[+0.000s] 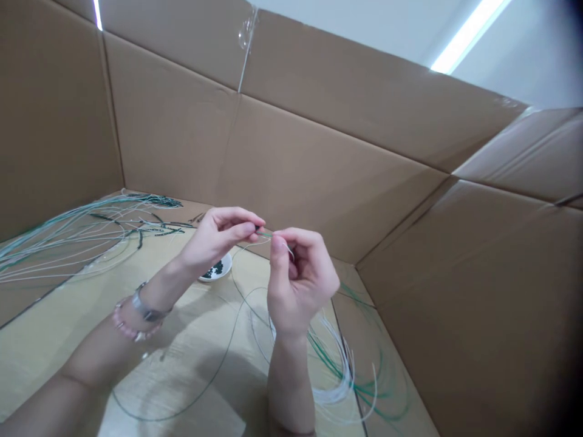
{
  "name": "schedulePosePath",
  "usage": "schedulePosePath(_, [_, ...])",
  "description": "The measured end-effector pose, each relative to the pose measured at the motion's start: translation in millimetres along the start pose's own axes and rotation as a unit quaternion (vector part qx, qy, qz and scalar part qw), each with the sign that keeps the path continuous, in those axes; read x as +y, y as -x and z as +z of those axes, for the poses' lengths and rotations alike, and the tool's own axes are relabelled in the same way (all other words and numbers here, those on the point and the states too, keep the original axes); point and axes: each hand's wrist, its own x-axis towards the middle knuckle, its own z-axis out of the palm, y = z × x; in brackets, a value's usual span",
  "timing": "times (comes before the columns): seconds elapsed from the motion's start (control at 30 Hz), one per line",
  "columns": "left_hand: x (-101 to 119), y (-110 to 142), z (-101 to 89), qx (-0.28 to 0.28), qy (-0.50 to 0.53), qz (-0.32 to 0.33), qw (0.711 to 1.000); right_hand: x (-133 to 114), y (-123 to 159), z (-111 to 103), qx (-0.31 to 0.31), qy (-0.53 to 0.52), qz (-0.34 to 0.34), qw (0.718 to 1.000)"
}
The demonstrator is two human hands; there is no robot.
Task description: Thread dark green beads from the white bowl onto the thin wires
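In the head view my left hand (pixel 223 230) pinches a small black piece (pixel 257 228) between thumb and fingertips. A short stretch of thin green wire (pixel 264 234) runs from it to my right hand (pixel 300 267). My right thumb and forefinger are closed on that wire, and a pale strand curls out beside the thumb. Just below my left hand stands a white bowl (pixel 228 265) holding small black pieces (pixel 214 270), partly hidden by my wrist. A long thin wire (pixel 218 370) loops from near my hands down over the table.
Bundled green and white wires (pixel 59 233), some with black ends, lie at the left. More coiled white wires (pixel 337 394) and green wires (pixel 325 355) lie at the right. Cardboard walls (pixel 319 176) enclose the pale tabletop (pixel 68 340) at the back and both sides.
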Motion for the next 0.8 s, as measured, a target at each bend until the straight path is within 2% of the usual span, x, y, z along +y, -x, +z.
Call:
schedulePosePath(0.1, [15.3,12.6,15.5,-0.002,0.189,-0.027,0.982,-3.0,1.4,-1.4,0.025,0.033,-0.045,0.998])
schedulePosePath(0.2, [21.4,17.8,22.0,-0.020,0.271,-0.064,0.960,-5.6,1.7,-3.6,0.023,0.028,-0.064,0.997])
schedulePosePath(0.5, [23.0,25.7,29.1,-0.020,0.303,-0.091,0.948,-8.6,4.4,-3.2,0.018,0.038,-0.100,0.994])
schedulePosePath(0.67, [23.7,29.2,32.2,-0.042,0.356,-0.138,0.923,-9.4,3.3,-3.6,0.024,0.069,-0.119,0.990])
schedulePosePath(0.8, [22.3,30.0,31.7,-0.025,0.379,-0.165,0.910,-11.3,3.1,-3.7,0.042,0.087,-0.125,0.987])
